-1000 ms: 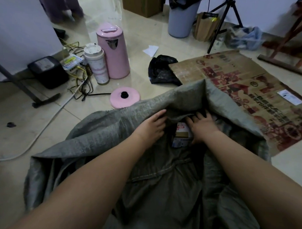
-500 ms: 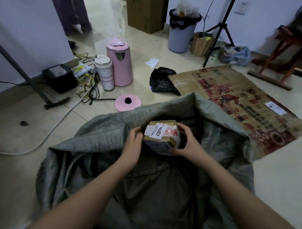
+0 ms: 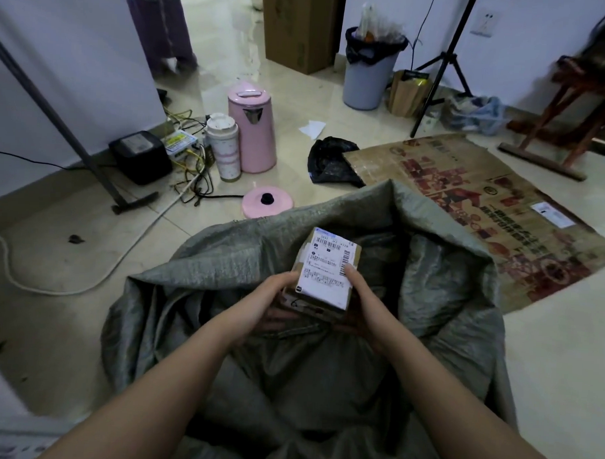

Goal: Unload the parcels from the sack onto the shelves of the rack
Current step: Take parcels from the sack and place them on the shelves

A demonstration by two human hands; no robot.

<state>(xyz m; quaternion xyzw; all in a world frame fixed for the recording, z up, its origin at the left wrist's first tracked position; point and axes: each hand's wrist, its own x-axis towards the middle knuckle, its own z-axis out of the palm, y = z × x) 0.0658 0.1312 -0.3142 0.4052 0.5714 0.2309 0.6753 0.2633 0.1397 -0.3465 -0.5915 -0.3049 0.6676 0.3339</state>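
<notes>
Item — parcel (image 3: 327,271), label up, my left hand (image 3: 271,297) and right hand (image 3: 363,300) clasping its sides above the sack (image 3: 224,261) — clear for carrying.

Dim, bluish, floor glare, warped edges

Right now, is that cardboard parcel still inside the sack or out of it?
Out. The parcel is held above the open sack by the left hand and right hand, its label facing up.

labelled cardboard parcel (image 3: 327,275), tilted, seemingly above grey sack (image 3: 439,289)
</notes>
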